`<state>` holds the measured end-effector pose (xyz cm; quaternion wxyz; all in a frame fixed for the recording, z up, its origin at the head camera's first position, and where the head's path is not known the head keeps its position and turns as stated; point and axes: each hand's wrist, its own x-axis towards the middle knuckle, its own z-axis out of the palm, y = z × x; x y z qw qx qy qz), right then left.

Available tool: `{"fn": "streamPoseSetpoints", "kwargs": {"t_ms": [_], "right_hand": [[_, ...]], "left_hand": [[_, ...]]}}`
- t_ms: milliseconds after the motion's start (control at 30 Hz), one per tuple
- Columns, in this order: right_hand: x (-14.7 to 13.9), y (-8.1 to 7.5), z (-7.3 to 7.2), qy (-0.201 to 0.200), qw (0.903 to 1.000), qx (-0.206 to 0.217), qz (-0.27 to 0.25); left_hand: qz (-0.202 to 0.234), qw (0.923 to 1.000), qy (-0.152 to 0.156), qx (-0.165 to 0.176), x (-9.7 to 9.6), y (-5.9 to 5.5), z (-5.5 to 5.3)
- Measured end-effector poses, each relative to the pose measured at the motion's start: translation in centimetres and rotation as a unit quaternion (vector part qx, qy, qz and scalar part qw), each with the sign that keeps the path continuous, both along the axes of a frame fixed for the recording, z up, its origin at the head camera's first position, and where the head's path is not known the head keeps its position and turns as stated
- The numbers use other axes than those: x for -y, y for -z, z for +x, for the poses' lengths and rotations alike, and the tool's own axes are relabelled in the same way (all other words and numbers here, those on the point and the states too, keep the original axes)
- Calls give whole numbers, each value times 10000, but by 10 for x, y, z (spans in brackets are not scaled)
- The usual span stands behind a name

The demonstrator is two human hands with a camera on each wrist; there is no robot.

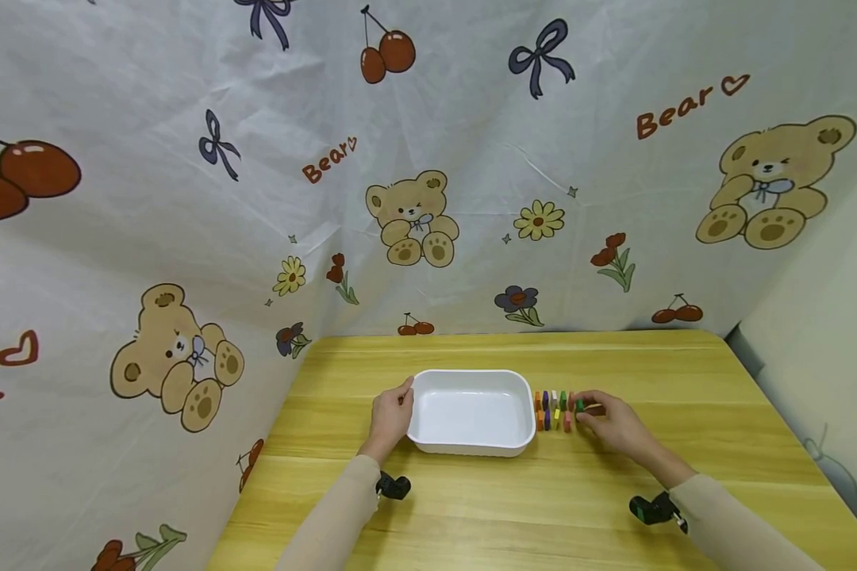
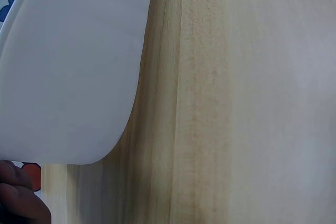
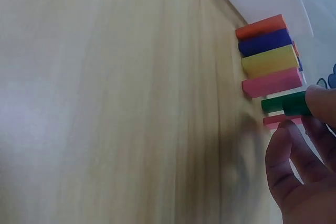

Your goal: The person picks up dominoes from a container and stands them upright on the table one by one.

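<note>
A white rectangular plastic tray [image 1: 471, 450] lies on the table. At its left end my left hand [image 1: 391, 414] grips the rim; in the left wrist view only a few fingers [image 2: 21, 195] show beside the tray's wall [image 2: 73, 77]. To the right of the tray, small coloured blocks stand in two short rows, among them an orange block [image 3: 261, 27], a purple block [image 3: 265, 42], a yellow block [image 3: 270, 61] and a pink block [image 3: 272, 82]. My right hand [image 1: 614, 424] pinches a dark green block [image 3: 296, 103] between thumb and fingers at the rows' right end.
The wood-grain table [image 1: 500, 515] extends in front of the tray and to the right. A cloth printed with bears [image 1: 414, 222] hangs behind and along the left. Each wrist carries a small black camera [image 1: 394, 485].
</note>
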<state>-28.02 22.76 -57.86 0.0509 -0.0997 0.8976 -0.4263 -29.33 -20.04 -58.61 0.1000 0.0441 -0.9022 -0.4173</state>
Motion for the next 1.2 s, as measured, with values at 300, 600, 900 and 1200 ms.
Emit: {"fn": "streamPoseSetpoints", "kwargs": {"t_ms": [300,600,900,1200], "right_hand": [[0,11,0,-60,10000,-15,20],[3,18,3,-55,9999,-52,133],[5,18,3,-20,9995,-127,292],[8,17,5,23,9991,-123,405]], "left_hand": [[1,10000,-3,-9,1,0,-3],[28,10000,65,22,4,4,-3],[126,9998,132,-65,3,2,0],[361,9991,231,12,4,1,1]]}}
